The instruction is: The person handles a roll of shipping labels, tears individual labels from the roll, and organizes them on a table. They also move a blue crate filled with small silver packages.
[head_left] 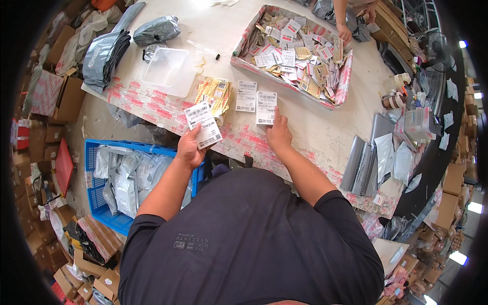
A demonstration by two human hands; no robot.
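At the far left we see a blue crate (96,203) of bagged goods on the floor, and above it our left hand (189,148) is clamped on a white barcode label (203,124), held up just over the edge of the surface (315,132). To its right, our right hand (278,133) lies open with its fingertips pressing a second white label (266,107) flat on the surface, beside a third label (246,95) and a stack of yellow packets (214,94). Farther right stands a cardboard tray (341,84) heaped with labels and packets, another person's hand (345,33) at its far rim.

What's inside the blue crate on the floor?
The blue crate holds clear and grey plastic bags. What is in the bags, and whatever lies under them, is hidden.
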